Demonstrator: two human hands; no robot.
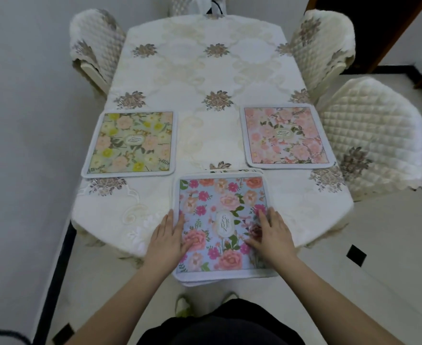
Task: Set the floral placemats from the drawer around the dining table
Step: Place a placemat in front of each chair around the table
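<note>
Left hand (168, 236) and right hand (271, 234), fingers flat, press blue floral placemat (221, 227) lying between them at near table edge; yellow placemat (130, 143) beyond left hand, pink placemat (287, 136) beyond right.

A cream embroidered cloth (205, 78) covers the tabletop (304, 220). Quilted cream chairs stand around it: one at the left (92, 51), two at the right (322, 51) (374, 135). The floor (379, 270) has pale tiles with small black squares (356, 255). A dark doorway (369, 26) is far right.
</note>
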